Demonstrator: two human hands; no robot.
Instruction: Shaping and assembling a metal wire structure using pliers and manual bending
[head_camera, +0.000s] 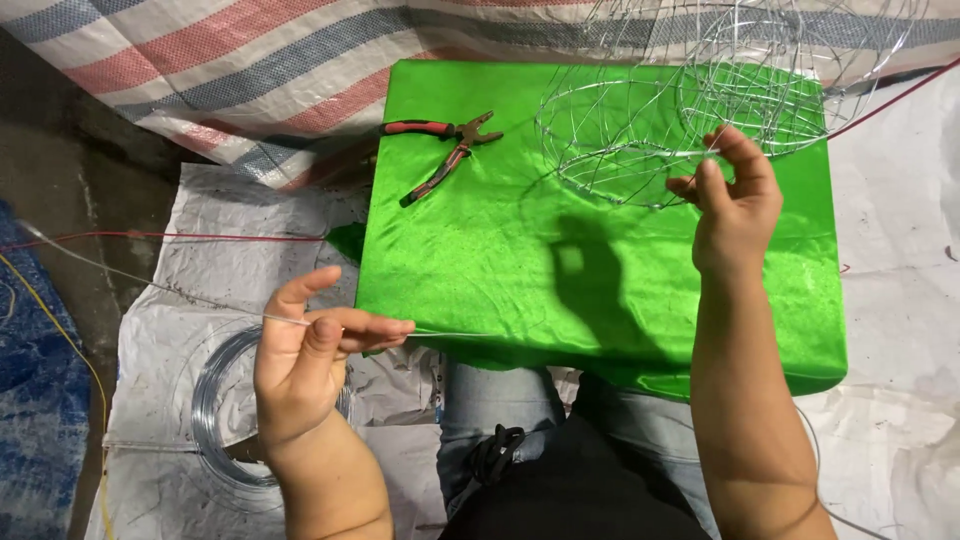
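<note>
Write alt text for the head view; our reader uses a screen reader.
The left hand pinches a thin wire while the right hand grips a wire frame on a green cloth-covered board. Red-handled pliers lie nearby.

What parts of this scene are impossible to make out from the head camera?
- Wire frames: tops cut off by the upper edge.
- Thin wire pinched by the left hand: too fine to follow across the green cloth.
- Wire coil: partly hidden behind the left forearm.
- What lies under the green cloth.
</note>
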